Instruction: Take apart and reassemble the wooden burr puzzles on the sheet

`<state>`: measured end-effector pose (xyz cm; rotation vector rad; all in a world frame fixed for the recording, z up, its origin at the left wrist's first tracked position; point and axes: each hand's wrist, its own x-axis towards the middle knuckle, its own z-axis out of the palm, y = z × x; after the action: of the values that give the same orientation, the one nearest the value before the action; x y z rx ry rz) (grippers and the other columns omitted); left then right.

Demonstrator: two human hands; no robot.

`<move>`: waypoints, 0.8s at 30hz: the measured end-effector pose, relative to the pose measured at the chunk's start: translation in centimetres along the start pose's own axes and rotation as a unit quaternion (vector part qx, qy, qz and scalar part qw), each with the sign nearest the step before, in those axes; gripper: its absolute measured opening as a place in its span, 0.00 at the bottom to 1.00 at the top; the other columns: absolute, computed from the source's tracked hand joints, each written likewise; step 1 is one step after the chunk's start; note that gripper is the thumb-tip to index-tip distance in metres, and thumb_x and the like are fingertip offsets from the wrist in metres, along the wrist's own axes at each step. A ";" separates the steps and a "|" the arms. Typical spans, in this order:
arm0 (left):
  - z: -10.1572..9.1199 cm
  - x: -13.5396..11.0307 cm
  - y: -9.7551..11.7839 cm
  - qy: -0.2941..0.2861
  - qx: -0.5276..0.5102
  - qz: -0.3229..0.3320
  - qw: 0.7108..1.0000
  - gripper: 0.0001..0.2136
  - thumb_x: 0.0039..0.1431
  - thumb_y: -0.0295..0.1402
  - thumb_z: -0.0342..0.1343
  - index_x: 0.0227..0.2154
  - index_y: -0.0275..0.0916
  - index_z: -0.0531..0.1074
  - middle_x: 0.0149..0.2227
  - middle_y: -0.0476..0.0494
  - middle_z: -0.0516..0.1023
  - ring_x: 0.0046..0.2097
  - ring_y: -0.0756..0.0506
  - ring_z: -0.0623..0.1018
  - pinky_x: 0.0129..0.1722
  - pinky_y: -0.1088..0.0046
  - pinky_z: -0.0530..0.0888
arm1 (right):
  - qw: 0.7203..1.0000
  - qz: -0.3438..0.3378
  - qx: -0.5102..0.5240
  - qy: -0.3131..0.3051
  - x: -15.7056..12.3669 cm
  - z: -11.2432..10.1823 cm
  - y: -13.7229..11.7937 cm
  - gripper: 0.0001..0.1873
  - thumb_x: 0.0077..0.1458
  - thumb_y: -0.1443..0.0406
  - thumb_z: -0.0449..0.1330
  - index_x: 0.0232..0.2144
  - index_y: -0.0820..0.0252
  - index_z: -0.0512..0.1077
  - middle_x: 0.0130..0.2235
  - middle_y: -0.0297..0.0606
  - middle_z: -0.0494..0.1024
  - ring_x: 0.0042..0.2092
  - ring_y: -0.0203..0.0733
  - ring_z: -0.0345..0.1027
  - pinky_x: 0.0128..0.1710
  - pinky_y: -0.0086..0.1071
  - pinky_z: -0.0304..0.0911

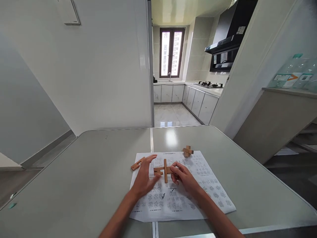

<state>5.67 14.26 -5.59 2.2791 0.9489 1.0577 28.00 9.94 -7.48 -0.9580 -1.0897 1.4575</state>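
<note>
My right hand point(182, 174) pinches the right end of a flat slotted wooden puzzle piece point(158, 171). A second wooden piece, a narrow bar point(165, 178), crosses it upright at the middle. Just left of these, my left hand point(145, 178) has its thumb and fingers spread apart and holds nothing. Behind its fingers lies another slotted wooden piece point(136, 165), partly hidden, at the paper's upper left edge. Under both hands is a printed sheet point(178, 211) with rows of small puzzle drawings and a few handwritten check marks.
An assembled wooden cross-shaped puzzle point(188, 151) stands at the sheet's top right. The grey table point(74, 185) has a pale seam down its middle. Clear bottles point(288, 72) stand on a ledge at right. Beyond the table, a doorway shows kitchen cabinets point(172, 93).
</note>
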 end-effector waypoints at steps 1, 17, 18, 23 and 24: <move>0.2 -0.2 0.4 -0.037 -0.007 0.013 0.999 0.38 0.62 0.53 0.64 0.69 0.46 0.56 0.68 0.34 0.65 0.68 0.32 0.66 0.68 0.48 0.65 | 1.000 0.003 0.000 -0.009 0.0 0.0 0.1 0.25 0.59 0.42 0.65 0.31 0.54 0.66 0.21 0.28 0.72 0.22 0.35 0.59 0.26 0.31 0.56; 0.5 -0.4 1.3 -0.021 -0.009 0.002 1.000 0.43 0.46 0.39 0.75 0.65 0.47 0.63 0.61 0.37 0.74 0.60 0.32 0.75 0.61 0.50 0.72 | 0.999 -0.020 -0.007 0.045 -0.1 0.0 -0.3 0.22 0.59 0.46 0.66 0.27 0.55 0.67 0.18 0.27 0.64 0.21 0.35 0.52 0.24 0.32 0.50; 0.2 -0.4 1.2 -0.015 -0.008 -0.002 1.000 0.42 0.46 0.39 0.75 0.64 0.46 0.63 0.60 0.37 0.74 0.61 0.32 0.75 0.61 0.50 0.72 | 0.998 -0.026 -0.005 0.061 -0.1 -0.2 -0.2 0.22 0.59 0.47 0.65 0.26 0.55 0.66 0.17 0.26 0.62 0.21 0.35 0.49 0.24 0.32 0.48; -1.3 0.2 -0.3 0.047 -0.024 -0.041 0.998 0.37 0.49 0.40 0.73 0.62 0.46 0.65 0.60 0.39 0.75 0.60 0.34 0.76 0.62 0.51 0.72 | 0.986 -0.062 -0.006 0.155 0.5 -2.0 0.2 0.25 0.63 0.45 0.58 0.24 0.52 0.57 0.18 0.24 0.54 0.21 0.36 0.42 0.22 0.33 0.45; -1.4 0.3 -0.8 0.059 -0.019 -0.060 0.996 0.36 0.51 0.41 0.72 0.63 0.47 0.64 0.59 0.40 0.75 0.59 0.35 0.77 0.61 0.52 0.74 | 0.983 -0.066 -0.011 0.172 0.5 -2.2 0.4 0.25 0.64 0.44 0.57 0.24 0.51 0.56 0.18 0.24 0.54 0.21 0.36 0.43 0.22 0.33 0.46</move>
<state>4.38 15.15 -5.08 2.1199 1.0893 1.1584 29.91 10.77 -8.45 -1.0854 -0.8975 1.1228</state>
